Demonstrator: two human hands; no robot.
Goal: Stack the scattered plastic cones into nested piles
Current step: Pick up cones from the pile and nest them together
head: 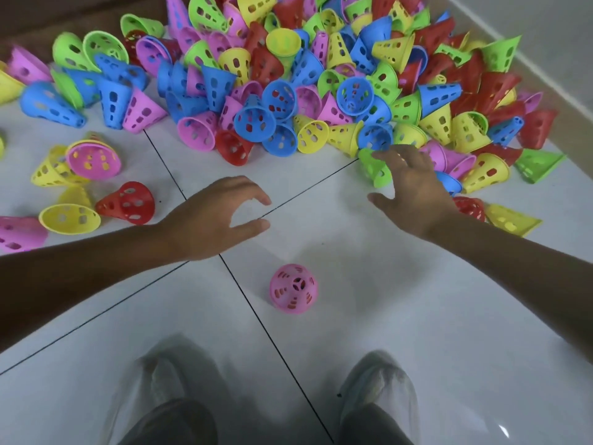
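Left hand [213,216] empty, fingers loosely curved, right hand [412,191] spread, seemingly touching green cone [372,168], pink cone [293,289] upright

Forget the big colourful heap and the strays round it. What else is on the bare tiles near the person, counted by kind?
Hands: 2 (left hand, right hand)
Shoes: 2 (left shoe, right shoe)
Lone pink cone: 1
Total: 5
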